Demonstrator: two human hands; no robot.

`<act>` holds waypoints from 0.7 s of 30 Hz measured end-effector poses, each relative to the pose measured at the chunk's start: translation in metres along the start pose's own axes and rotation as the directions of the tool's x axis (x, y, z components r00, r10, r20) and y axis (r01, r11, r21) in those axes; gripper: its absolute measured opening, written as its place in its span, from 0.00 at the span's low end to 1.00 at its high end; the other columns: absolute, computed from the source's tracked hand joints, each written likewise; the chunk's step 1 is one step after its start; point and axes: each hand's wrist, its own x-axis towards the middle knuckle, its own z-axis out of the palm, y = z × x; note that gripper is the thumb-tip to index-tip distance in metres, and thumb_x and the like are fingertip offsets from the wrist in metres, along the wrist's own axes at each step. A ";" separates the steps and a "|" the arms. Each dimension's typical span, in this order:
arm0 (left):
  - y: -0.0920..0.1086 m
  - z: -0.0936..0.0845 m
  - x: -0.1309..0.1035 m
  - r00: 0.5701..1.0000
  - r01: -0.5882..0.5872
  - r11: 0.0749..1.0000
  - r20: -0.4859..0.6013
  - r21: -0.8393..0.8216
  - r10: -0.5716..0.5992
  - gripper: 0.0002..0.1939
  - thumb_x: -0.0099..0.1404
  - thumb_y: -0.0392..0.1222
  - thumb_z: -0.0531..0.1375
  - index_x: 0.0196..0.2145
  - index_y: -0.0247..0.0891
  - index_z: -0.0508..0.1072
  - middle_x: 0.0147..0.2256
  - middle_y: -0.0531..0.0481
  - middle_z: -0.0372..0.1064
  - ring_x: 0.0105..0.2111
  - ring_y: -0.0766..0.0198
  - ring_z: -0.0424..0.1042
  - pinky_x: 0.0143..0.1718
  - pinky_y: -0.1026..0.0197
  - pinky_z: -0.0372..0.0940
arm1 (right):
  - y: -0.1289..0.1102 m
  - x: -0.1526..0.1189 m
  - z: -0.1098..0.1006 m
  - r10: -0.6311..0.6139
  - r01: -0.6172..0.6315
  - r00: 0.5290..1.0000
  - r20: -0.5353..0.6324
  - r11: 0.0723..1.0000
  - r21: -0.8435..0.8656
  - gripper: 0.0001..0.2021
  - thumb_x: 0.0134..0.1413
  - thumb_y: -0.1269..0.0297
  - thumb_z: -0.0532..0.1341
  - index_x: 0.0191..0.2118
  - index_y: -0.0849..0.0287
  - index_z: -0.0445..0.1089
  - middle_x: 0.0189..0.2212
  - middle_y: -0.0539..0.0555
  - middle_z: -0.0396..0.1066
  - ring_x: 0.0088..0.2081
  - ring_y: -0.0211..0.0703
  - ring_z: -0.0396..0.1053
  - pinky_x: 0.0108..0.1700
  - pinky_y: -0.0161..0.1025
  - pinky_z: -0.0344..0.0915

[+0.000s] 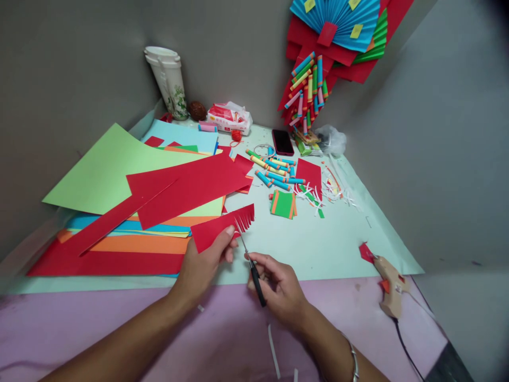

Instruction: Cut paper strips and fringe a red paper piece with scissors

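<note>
My left hand [209, 260] pinches a red paper strip [210, 231] between thumb and fingers. The strip's right end is cut into a narrow fringe. In my right hand [280, 286] is a pair of scissors [257, 284] with black handles, its blades at the strip between the fringe and my left thumb. Behind the strip, large red sheets [191, 185] lie over a light green sheet [103, 170] and a stack of coloured paper. Small green and orange pieces [282, 204] lie right of the fringe.
Rolled paper tubes [274, 170], white shreds [332, 188] and a phone [282, 142] lie farther back. A glue gun [392, 286] with a cord rests at right. A white cup [169, 82] and tissue pack [229, 118] stand by the wall, near a hanging paper fan decoration [338, 24].
</note>
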 end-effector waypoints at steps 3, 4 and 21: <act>-0.004 0.000 0.003 1.000 0.009 0.999 0.011 -0.040 -0.008 0.23 0.62 0.61 0.58 0.21 0.40 0.72 0.18 0.55 0.64 0.24 0.63 0.64 0.33 0.60 0.59 | 0.000 0.000 0.000 -0.008 0.008 1.000 -0.008 1.000 -0.004 0.19 0.50 0.69 0.61 0.50 0.61 0.70 0.24 0.47 0.67 0.24 0.34 0.61 0.29 0.32 0.63; -0.005 0.000 0.003 1.000 0.010 0.999 0.008 -0.049 -0.009 0.22 0.62 0.60 0.58 0.21 0.40 0.72 0.17 0.55 0.64 0.24 0.63 0.64 0.32 0.60 0.59 | 0.000 0.000 0.001 -0.009 0.009 1.000 -0.009 1.000 -0.012 0.19 0.50 0.69 0.61 0.50 0.60 0.71 0.24 0.47 0.67 0.24 0.34 0.61 0.29 0.32 0.63; 0.002 0.002 -0.002 0.998 -0.063 0.997 0.034 0.046 0.061 0.23 0.65 0.58 0.57 0.20 0.40 0.69 0.16 0.55 0.64 0.22 0.63 0.64 0.31 0.60 0.59 | 0.002 0.000 0.001 -0.001 0.000 1.000 -0.018 0.998 -0.062 0.20 0.51 0.71 0.59 0.52 0.63 0.69 0.25 0.48 0.67 0.24 0.34 0.62 0.28 0.31 0.61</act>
